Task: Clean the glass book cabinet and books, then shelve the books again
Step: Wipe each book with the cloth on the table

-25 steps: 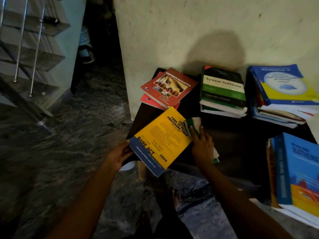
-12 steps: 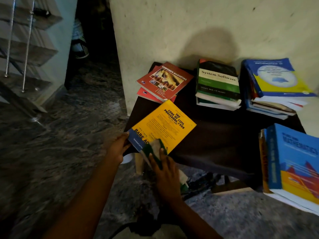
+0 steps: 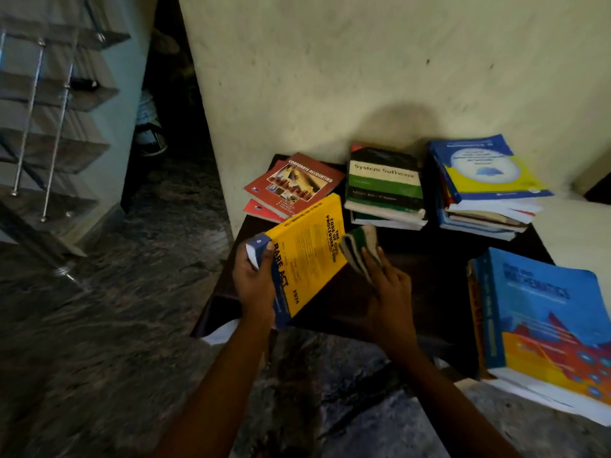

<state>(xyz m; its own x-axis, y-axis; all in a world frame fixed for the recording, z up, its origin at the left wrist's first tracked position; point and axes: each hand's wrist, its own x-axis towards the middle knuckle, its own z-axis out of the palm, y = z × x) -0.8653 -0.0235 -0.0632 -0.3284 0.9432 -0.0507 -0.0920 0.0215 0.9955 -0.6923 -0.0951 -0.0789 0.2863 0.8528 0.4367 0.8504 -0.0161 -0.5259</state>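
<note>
**Yellow paperback held up, folded cloth at its cover**

The fingers of the left hand (image 3: 254,285) are wrapped around the blue bottom edge of the yellow book (image 3: 307,256), near the centre of the frame, with the thumb on the glossy cover beside the letters "BARE ACT". The book is tilted, its lower corner lifted above the table. The fingers of the right hand (image 3: 390,292) are pressed together over a folded cloth (image 3: 360,249), soft, green and off-white, which touches the right edge of the cover.

Under both hands is a dark table (image 3: 429,276) with a smooth, flat top. At its upper edge, against the rough pale wall (image 3: 330,77), lie two thin red paperbacks (image 3: 294,186), then a thick green and black pile with "System Software" (image 3: 385,186) on top, then a blue and yellow pile (image 3: 486,180) with loose white pages. At the right edge of the frame lies a thick blue and orange book (image 3: 545,325). The floor (image 3: 99,309) is dark mottled stone; metal stair rails (image 3: 49,127) stand in the upper left.
</note>
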